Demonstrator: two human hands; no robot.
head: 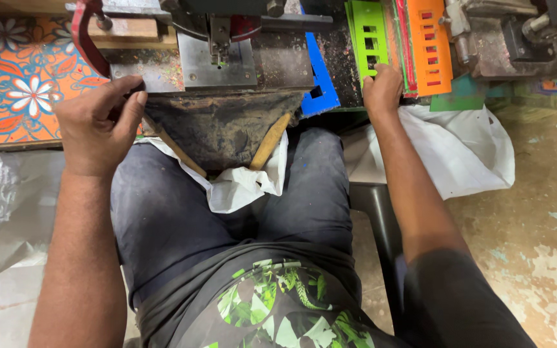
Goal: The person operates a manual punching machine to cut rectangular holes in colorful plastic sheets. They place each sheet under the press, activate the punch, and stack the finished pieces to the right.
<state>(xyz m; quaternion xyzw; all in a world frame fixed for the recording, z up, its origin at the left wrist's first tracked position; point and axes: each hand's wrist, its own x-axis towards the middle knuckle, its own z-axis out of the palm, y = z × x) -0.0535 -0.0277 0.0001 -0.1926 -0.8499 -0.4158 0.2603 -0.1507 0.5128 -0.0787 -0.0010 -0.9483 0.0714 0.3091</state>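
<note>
Left hand (101, 122) pinches press plate (162, 80) edge — right hand (381, 90) grips green sheet (370, 38)

No labels, signs or screens appear; only crumpled white plastic bags (465, 151) lie around the seated person's lap.

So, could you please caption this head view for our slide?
Seated at a punch press, left hand on its edge, right hand picking green punched sheets.

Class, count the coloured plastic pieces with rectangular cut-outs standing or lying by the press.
3: a green piece under the right hand, an orange piece beside it, a blue piece lying left. More may be hidden between them.
</note>
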